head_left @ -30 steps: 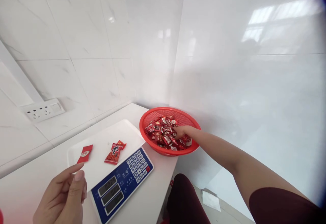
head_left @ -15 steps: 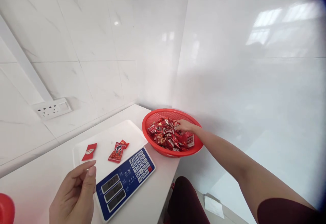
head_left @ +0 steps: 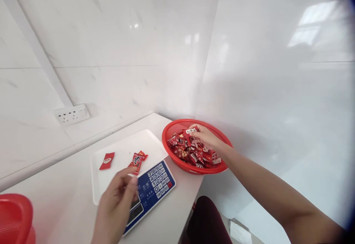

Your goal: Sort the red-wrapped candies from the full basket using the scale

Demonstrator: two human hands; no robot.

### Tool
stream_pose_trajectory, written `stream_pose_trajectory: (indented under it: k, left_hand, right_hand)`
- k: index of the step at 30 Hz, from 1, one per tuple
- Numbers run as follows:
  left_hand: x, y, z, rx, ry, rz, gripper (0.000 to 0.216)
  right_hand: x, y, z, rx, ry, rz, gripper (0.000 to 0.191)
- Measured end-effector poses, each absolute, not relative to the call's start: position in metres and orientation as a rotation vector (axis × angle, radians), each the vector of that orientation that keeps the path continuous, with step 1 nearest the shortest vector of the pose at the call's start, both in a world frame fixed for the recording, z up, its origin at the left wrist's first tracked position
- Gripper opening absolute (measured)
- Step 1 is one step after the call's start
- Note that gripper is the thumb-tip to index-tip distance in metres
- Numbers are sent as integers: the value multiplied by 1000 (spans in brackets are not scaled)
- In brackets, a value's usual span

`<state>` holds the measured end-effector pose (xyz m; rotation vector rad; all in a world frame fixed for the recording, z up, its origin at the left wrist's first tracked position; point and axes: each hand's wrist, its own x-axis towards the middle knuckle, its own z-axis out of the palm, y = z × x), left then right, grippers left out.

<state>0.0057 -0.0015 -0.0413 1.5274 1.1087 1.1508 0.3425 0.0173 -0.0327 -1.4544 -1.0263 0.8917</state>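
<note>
My right hand (head_left: 204, 136) is above the red mesh basket (head_left: 181, 165), pinching a small red packet (head_left: 192, 130) with a white label between thumb and fingers. Beneath it, many similar red wrapped packets (head_left: 181, 153) lie heaped in the basket. My left hand (head_left: 118, 196) hovers over the front of a digital scale (head_left: 151, 185), hiding part of its display. Its fingers are half curled, thumb and forefinger slightly apart, with nothing visible in them. On the scale's white tray (head_left: 122, 144) lie a red packet (head_left: 107, 161) at left and overlapping red packets (head_left: 136, 161) near the left fingertips.
Another red plastic container (head_left: 16, 214) stands at the table's left front. A power socket (head_left: 72, 114) is on the tiled wall behind the white table (head_left: 70, 185). A glossy panel (head_left: 263, 88) rises at right, close behind the basket.
My right hand has lifted a red packet out of the heap. My left hand has moved right, toward the packets on the scale tray. The view has shifted left.
</note>
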Motion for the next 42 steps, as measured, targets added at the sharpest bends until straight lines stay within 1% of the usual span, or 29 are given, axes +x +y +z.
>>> stream_pose_trajectory:
  k: [2, 4, 6, 7, 12, 18, 21, 25, 30, 31, 33, 37, 40, 42]
  left_hand:
    - [19, -8, -45, 1525, 991, 1036, 41]
    - [30, -15, -48, 1516, 911, 951, 50]
    - [36, -18, -49, 1488, 872, 927, 60]
    - [37, -18, -49, 1466, 870, 946, 61]
    - [24, -7, -40, 1340, 933, 1056, 47]
    - [11, 0, -34, 1177, 815, 1109, 44]
    - [8, -2, -30, 1066, 745, 1092, 39]
    - [5, -4, -26, 931, 639, 1028, 28]
    - [4, -7, -25, 875, 608, 1038, 27]
    - [4, -8, -25, 873, 611, 1042, 28]
    - [5, -9, -26, 873, 619, 1035, 29]
    - [8, -11, -29, 948, 643, 991, 34]
    - [8, -11, -31, 1122, 707, 998, 36]
    - [7, -10, -32, 1245, 759, 1006, 32]
  right_hand:
    - [299, 10, -29, -1305, -1019, 935, 27]
    - [253, 0, -29, -1180, -1029, 1023, 29]
    - [213, -11, -34, -1072, -1068, 1109, 30]
    - [197, -15, -37, -1043, -1075, 1115, 31]
    - [162, -21, -54, -926, -994, 1150, 37]
    - [163, -20, -56, -1021, -917, 1063, 39]
    - [164, -21, -54, -982, -766, 1103, 42]
    - [168, -21, -51, -761, -644, 1278, 22]
    - [170, -24, -47, -630, -717, 1329, 4]
    - [169, -25, -46, -634, -729, 1325, 6]
    - [166, -27, -46, -665, -779, 1326, 18]
    - [160, -31, -44, -823, -1064, 1280, 38]
    - [159, -37, -40, -1004, -1256, 1115, 42]
    - [160, -42, -39, -1093, -1344, 988, 42]
